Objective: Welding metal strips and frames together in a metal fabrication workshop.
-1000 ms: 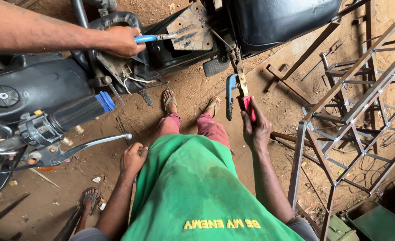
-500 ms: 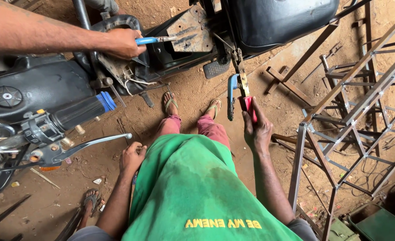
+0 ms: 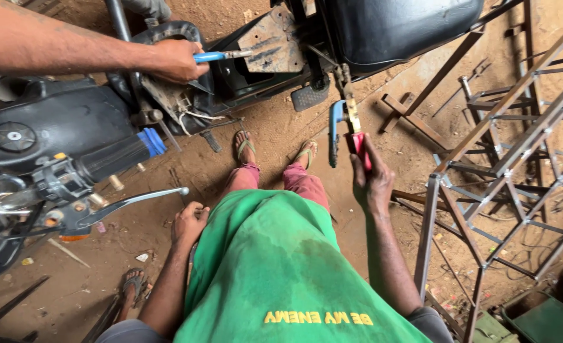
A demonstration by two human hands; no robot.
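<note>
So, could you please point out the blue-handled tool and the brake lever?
blue-handled tool (image 3: 209,56): head view, on its blue handle.
brake lever (image 3: 135,201): head view, middle of its silver blade.

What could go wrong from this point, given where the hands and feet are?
1. The right hand holds the red-handled tool close to the sandalled feet; a slip or drop might hit bare toes.
2. A co-worker's hand works a blue-handled screwdriver on the same motorcycle; jolting it may throw either tool off.
</note>
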